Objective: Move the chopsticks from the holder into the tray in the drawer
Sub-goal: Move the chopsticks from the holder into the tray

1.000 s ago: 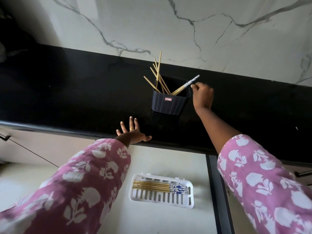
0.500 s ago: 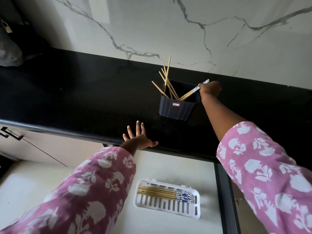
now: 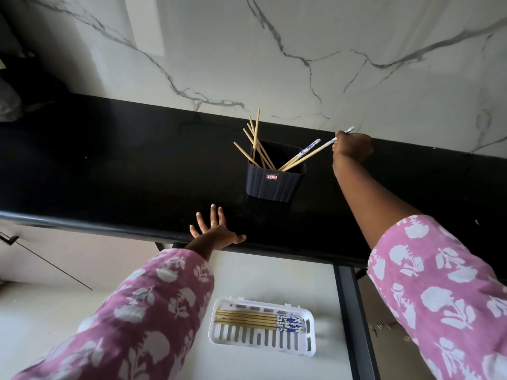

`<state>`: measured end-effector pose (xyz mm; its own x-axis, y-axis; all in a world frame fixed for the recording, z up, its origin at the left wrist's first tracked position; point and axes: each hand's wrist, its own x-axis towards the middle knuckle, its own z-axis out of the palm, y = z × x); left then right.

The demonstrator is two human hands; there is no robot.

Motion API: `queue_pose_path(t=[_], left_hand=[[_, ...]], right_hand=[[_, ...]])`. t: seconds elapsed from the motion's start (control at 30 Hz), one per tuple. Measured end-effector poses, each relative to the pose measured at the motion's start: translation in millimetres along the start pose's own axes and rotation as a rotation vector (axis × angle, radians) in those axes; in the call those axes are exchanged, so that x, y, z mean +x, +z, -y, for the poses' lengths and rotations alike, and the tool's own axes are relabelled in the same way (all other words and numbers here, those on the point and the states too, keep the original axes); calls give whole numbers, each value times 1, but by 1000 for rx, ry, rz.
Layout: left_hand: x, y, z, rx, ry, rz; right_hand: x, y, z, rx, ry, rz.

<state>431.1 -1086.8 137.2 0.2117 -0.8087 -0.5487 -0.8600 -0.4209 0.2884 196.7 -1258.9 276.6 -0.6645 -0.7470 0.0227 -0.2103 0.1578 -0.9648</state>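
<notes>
A white marble wall [image 3: 274,64] with grey veins rises behind a glossy black tabletop [image 3: 123,174], which runs the full width of the view and ends in a rounded front edge. At the far left of the tabletop the corner is dark, and what sits there is too dim to make out. Under the edge a pale drawer [image 3: 260,272] stands pulled out, with a dark rail [image 3: 354,311] along its right side. To the left is a pale cabinet front with a dark handle [image 3: 8,238].

A dark ribbed holder [image 3: 274,185] with a small red label stands on the tabletop near the wall. A bunch of plain wooden chopsticks [image 3: 256,144] leans out of its left side. On the right side two more lean toward the right hand [image 3: 352,146]. That hand is curled round the patterned top of one chopstick [image 3: 321,147], whose lower end sits inside the holder. The left hand [image 3: 216,231] lies flat on the tabletop's front edge, fingers spread and holding nothing, with a ring [image 3: 213,222] on one finger. Both arms wear pink sleeves [image 3: 137,319] with white flowers.

In the drawer lies a white slotted tray [image 3: 260,341]. Several chopsticks [image 3: 247,319] lie side by side along its far half, blue-and-white ends to the right.
</notes>
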Motion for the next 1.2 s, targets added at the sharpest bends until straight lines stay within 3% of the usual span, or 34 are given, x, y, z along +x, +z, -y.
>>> queue_pose_path(t=[0.2,0.37,0.6,0.73,0.9,1.07,1.2], left_hand=[[-6,1,5,-114,9,-55],[-9,-18,-16,-374,-46,-48],[-44,-46,-79,-884,345,-222],[-64,-61,-97,-1241,488,-213],[-73,-66,-100,-1345,596,-318],[-83,-70,-100,-1282,623,-381],[-89,-73,-98,-1141,692,-434]], right_hand=[[-24,-53,20,122,-19,-127],[-56,-86,25,306,150,-172],[-104,-104,-11,748,571,-74],[-119,-103,-40,813,757,40],[-138,-111,-60,804,977,181],[-145,-119,-70,524,910,379],[-144,-115,-74,53,502,418]])
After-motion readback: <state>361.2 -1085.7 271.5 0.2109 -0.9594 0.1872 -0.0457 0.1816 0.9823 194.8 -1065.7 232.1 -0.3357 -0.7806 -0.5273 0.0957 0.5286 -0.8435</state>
